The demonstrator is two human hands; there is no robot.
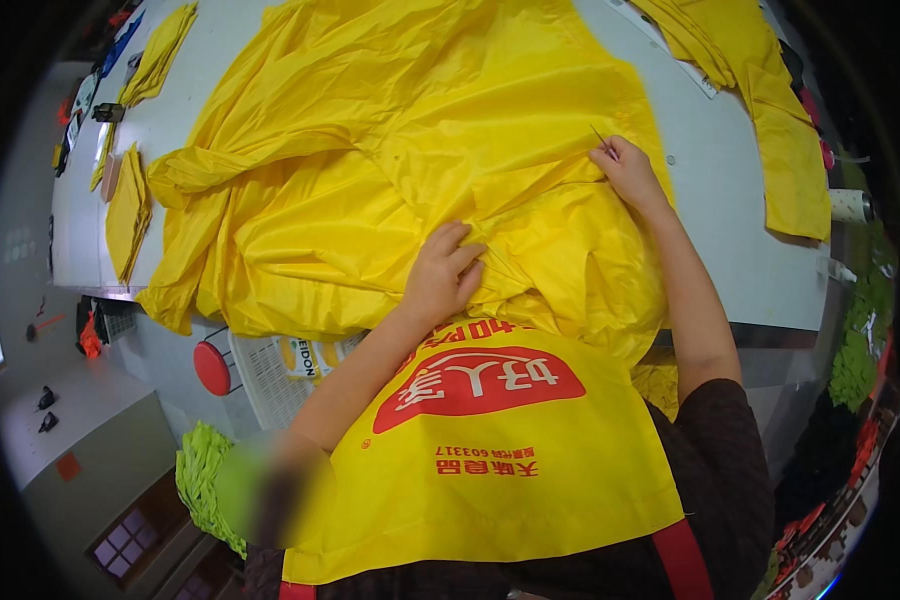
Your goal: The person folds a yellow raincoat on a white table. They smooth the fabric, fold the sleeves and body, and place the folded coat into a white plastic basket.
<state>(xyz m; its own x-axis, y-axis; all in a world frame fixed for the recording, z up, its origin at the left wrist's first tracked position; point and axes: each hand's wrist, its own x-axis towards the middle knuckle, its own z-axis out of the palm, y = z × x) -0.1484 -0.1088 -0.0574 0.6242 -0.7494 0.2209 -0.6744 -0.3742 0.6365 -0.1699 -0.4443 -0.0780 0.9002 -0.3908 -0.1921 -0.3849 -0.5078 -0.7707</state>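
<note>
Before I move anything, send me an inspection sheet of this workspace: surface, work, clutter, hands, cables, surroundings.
Surface: pale table, largely covered.
Job's things: yellow fabric, spread and wrinkled; slim pointed tool, exact type unclear.
Clutter: folded yellow cloth at left; long yellow piece at right; small black object at upper left.
Hands: left hand on the fabric, grip unclear; right hand holds the tool.
Cables: nothing seen clearly.
Surroundings: red disc, white basket and bright green heap, lower left.
</note>
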